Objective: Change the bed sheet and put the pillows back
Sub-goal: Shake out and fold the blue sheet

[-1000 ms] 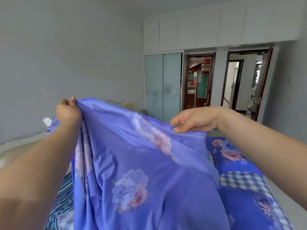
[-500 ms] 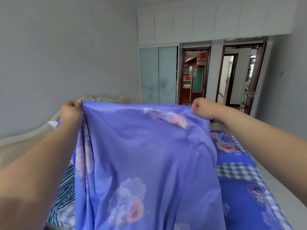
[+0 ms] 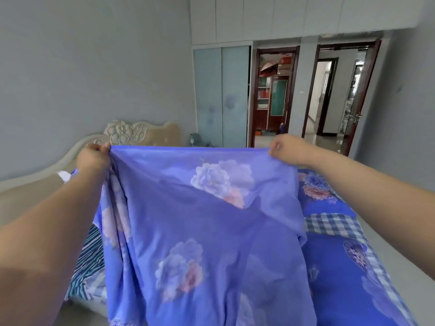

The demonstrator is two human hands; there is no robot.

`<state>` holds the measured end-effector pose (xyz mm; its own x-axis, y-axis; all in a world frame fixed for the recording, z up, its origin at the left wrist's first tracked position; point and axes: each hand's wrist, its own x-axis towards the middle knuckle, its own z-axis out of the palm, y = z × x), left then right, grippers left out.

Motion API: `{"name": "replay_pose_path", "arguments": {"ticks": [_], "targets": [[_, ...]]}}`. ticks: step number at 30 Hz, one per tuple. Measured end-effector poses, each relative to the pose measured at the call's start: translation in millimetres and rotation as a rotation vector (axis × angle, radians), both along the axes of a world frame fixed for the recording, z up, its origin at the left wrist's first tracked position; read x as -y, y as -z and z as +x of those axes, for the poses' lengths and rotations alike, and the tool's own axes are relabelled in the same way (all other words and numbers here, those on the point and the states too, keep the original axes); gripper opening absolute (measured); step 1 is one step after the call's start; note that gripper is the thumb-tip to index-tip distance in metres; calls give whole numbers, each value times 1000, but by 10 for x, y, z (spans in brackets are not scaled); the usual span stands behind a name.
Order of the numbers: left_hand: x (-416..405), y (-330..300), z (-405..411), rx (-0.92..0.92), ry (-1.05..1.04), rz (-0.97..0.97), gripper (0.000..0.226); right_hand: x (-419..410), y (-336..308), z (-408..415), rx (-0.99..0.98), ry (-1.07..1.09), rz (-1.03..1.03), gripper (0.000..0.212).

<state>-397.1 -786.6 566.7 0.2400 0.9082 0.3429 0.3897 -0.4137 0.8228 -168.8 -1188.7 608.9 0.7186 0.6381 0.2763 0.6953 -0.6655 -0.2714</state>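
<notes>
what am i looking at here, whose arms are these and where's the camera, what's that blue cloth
There is no machine here. The camera sits on a person's head and looks forward and down, so the two bare arms reaching into the picture are that person's own. The left hand and the right hand each pinch the top edge of a blue floral bed sheet, holding it stretched out between them so it hangs down like a curtain. Behind it is the bed: a carved beige headboard at the back, blue-and-white striped bedding at lower left, and a blue floral quilt with checked bands on the right. Further back are frosted wardrobe doors and two open doorways.
</notes>
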Motion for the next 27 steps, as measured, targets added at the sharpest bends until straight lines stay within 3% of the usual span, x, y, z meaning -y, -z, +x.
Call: {"name": "replay_pose_path", "arguments": {"ticks": [2, 6, 7, 9, 11, 12, 13, 14, 16, 17, 18, 20, 21, 22, 24, 27], "targets": [[20, 61, -9, -32, 31, -8, 39, 47, -23, 68, 22, 83, 126, 17], [-29, 216, -57, 2, 81, -77, 33, 111, 2, 43, -343, -132, 46, 18], [-40, 268, -80, 29, 88, -94, 30, 104, 11, 5, -371, -167, 125, 17], [-28, 345, -100, 102, 95, -78, 31, 69, 3, -27, -343, -198, 496, 18], [20, 367, -76, 179, 71, 13, 34, 14, -31, -31, -114, -233, 909, 15], [51, 359, -53, 205, 60, 52, 35, -21, -39, -61, 8, -255, 940, 12], [81, 353, -33, 219, 61, 72, 34, -64, 0, -51, 81, -309, 824, 12], [89, 364, -13, 207, 74, 80, 33, -103, 69, -83, 54, -369, 525, 18], [62, 431, -21, 130, 100, 73, 32, -141, 274, -139, -137, -378, -325, 26], [39, 474, -47, 97, 94, 53, 32, -137, 361, -81, -182, -351, -436, 26], [17, 524, -78, 81, 72, 20, 34, -116, 398, -15, -206, -331, -294, 25], [22, 616, -122, 48, -5, -14, 40, -57, 388, 79, -159, -172, 336, 18], [44, 637, -118, 36, -23, -1, 42, -52, 377, 112, -52, -66, 528, 13], [68, 637, -108, 20, -30, 23, 44, -65, 347, 95, 78, -1, 584, 11], [85, 582, -91, 18, -74, 30, 46, -127, 314, 129, 185, -9, 455, 14], [30, 563, -86, 67, -109, -22, 50, -152, 266, 190, -30, -106, 194, 15]]}}
